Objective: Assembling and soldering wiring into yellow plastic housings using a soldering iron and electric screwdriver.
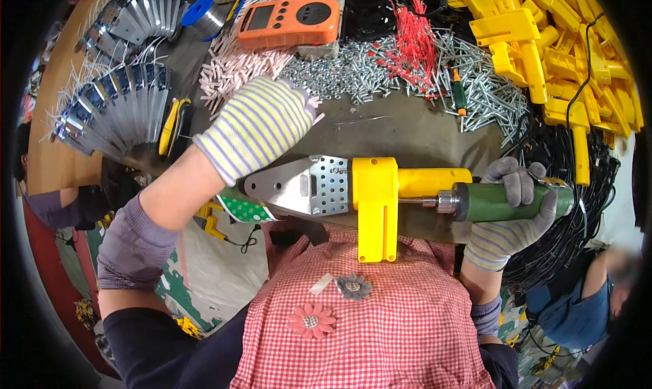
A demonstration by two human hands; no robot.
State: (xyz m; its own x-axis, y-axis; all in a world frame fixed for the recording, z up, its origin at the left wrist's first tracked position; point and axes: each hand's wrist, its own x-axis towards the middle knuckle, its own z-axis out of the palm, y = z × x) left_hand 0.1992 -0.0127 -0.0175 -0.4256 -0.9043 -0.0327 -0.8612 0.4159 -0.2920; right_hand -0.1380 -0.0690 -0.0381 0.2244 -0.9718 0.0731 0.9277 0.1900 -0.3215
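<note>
My left hand [261,127], in a striped knit glove, is closed over the near edge of the small-parts pile. Pale bits show at its fingertips, but what it grips is mostly hidden. My right hand [513,216], in a like glove with grey fingers, is wrapped round a green electric screwdriver [499,202] lying level. The screwdriver's shaft points left and meets a yellow plastic handle housing [377,209]. On the housing's left sits a perforated metal plate [329,185] with a tapering end. The assembly lies at the bench's near edge, by my apron.
Behind lie pinkish-white tubes [224,66], nuts [319,73], screws [475,83] and red wire pieces [415,39]. An orange meter [288,23] stands over them. Left are metal plates [125,107], yellow-handled pliers [171,127] and a solder spool [204,19]; right, yellow housings [557,49] and black cables [591,205].
</note>
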